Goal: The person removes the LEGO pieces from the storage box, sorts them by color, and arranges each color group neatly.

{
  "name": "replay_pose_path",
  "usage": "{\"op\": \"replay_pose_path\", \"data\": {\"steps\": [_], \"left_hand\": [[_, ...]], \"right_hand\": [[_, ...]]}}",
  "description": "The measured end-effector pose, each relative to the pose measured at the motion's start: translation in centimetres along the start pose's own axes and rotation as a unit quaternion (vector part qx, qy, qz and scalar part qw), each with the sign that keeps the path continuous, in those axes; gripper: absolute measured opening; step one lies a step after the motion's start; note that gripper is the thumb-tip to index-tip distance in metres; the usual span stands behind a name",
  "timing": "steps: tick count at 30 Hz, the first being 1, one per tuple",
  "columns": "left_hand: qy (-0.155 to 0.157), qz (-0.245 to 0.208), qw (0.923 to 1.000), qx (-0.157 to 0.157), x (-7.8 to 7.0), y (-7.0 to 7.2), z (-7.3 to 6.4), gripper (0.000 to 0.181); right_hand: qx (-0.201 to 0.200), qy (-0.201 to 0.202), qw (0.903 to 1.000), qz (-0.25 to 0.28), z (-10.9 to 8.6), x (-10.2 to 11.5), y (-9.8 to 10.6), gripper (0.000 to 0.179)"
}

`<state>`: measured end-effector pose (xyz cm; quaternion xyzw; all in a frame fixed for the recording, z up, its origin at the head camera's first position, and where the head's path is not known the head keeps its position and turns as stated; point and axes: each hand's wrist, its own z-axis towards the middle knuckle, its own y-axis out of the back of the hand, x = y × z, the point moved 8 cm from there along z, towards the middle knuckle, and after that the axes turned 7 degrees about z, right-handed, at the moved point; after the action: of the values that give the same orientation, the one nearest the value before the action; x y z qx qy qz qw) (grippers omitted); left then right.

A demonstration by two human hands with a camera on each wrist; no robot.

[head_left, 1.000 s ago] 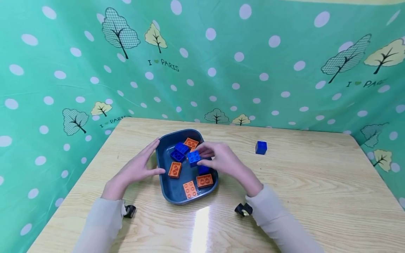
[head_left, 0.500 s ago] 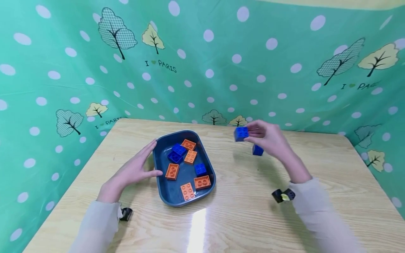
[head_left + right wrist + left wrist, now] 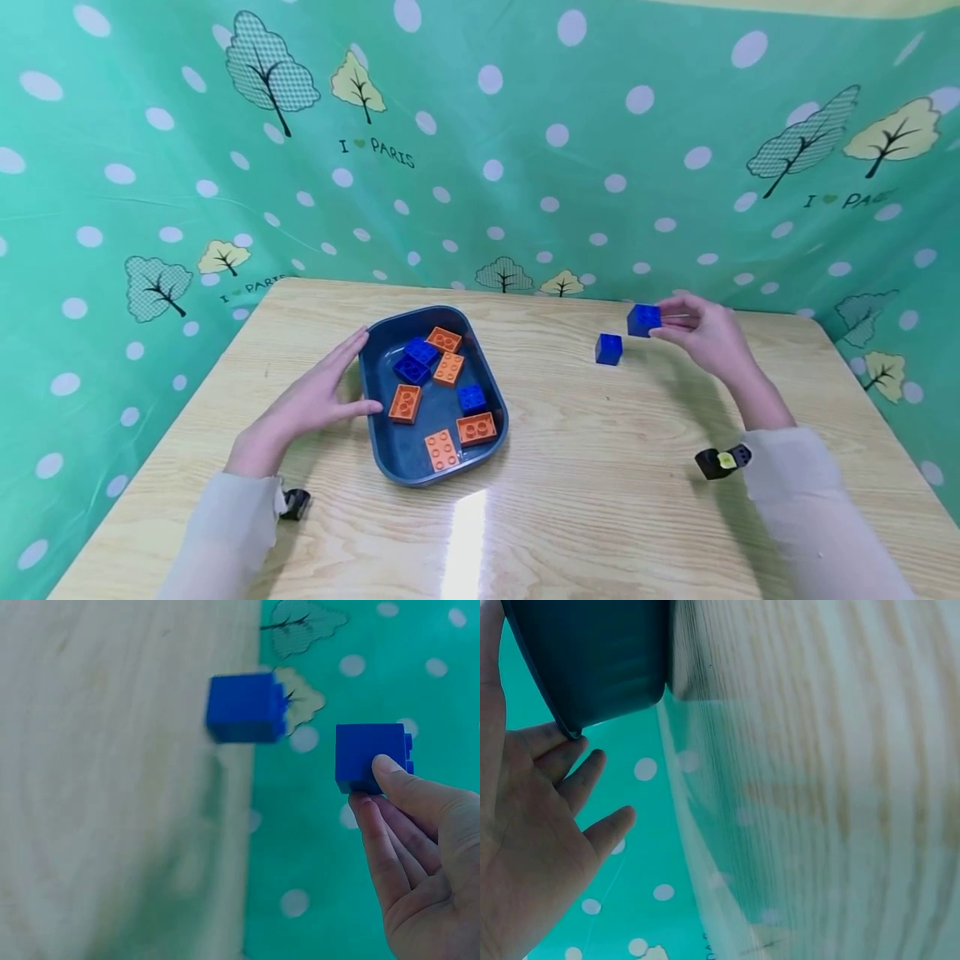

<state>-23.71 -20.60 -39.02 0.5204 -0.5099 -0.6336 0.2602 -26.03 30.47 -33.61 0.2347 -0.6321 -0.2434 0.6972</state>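
My right hand (image 3: 708, 333) pinches a blue toy brick (image 3: 643, 321) between thumb and fingers, above the table at the back right. In the right wrist view the held brick (image 3: 367, 756) has its studs turned to the right. A second blue brick (image 3: 608, 349) stands on the table, just left of and below the held one. My left hand (image 3: 311, 398) lies along the left side of a dark blue tray (image 3: 381, 442), fingers extended and touching its rim. The left wrist view shows those fingertips against the tray's outer wall (image 3: 600, 667).
Inside the tray lie several orange bricks (image 3: 442, 450) and three blue bricks (image 3: 472, 399), some studs up, some hollow side up. The wooden table (image 3: 585, 483) ends at a green dotted cloth (image 3: 517, 158) behind. Light glares on the table's front (image 3: 465, 542).
The right hand has lifted the blue brick out of the tray and carried it right, past the brick standing on the table. My left hand has stayed at the tray.
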Motion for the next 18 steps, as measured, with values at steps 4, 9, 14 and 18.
{"op": "replay_pose_path", "data": {"steps": [4, 9, 14, 18], "left_hand": [[-0.003, -0.001, 1.0, -0.001, 0.0, 0.1, 0.0, 0.11], [-0.003, -0.002, 1.0, -0.003, 0.1, 0.0, 0.1, 0.11], [-0.001, 0.0, 1.0, -0.003, 0.2, 0.0, 0.0, 0.111], [0.0, -0.001, 1.0, -0.004, 0.2, 0.0, 0.0, 0.111]], "right_hand": [[0.016, -0.021, 0.9996, 0.002, -0.1, -2.2, -0.6, 0.042], [0.039, -0.031, 0.9986, 0.016, -0.1, -4.2, -1.7, 0.042], [0.06, -0.041, 0.9972, 0.016, -0.4, -5.0, -3.0, 0.04], [0.064, -0.035, 0.9973, 0.01, -0.3, -5.2, -3.5, 0.038]]}}
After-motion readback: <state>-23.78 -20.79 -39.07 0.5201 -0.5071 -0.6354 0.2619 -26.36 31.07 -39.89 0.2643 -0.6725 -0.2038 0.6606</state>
